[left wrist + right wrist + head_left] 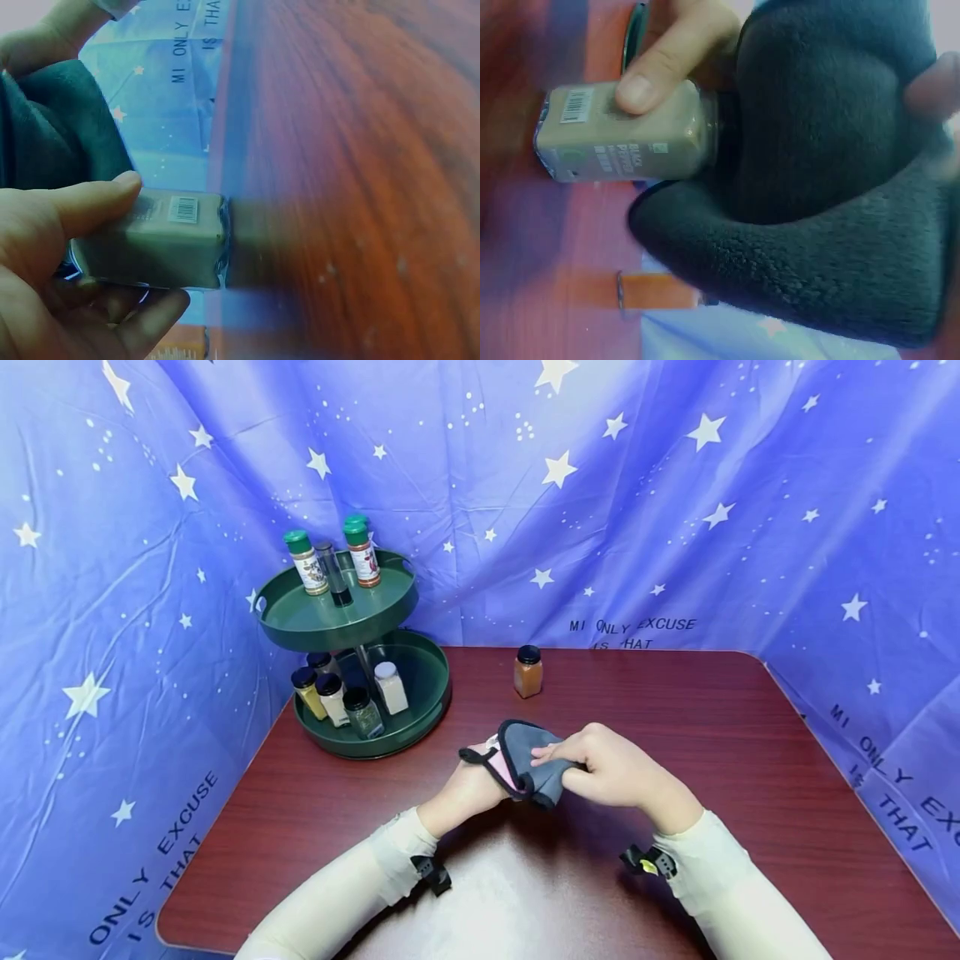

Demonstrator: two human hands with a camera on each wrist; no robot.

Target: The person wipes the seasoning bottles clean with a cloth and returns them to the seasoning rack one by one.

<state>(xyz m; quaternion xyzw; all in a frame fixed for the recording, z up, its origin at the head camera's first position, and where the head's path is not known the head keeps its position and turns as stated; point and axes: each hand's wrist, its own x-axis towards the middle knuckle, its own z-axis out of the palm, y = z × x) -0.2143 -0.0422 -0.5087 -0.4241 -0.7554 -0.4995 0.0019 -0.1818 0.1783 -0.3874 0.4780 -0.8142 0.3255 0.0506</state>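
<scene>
My left hand (pixel 474 789) grips a square spice jar (pixel 607 139) of beige powder around its sides; the label reads black pepper. In the left wrist view the jar (pixel 161 251) lies sideways between thumb and fingers, just above the table. A grey cloth (pixel 536 752) with black edging drapes over the jar's dark-lidded end and hides most of the jar in the head view. My right hand (pixel 618 768) pinches the cloth from the other side. In the right wrist view the cloth (pixel 817 150) is folded round the lid end, with only a right fingertip (pixel 936 90) showing.
A two-tier green rack (pixel 337 631) stands at the left, with green-capped shakers (pixel 306 564) above and several black-lidded jars (pixel 363 714) plus a white one (pixel 391 687) below. An orange-brown spice jar (pixel 528 675) stands upright near the table's back edge.
</scene>
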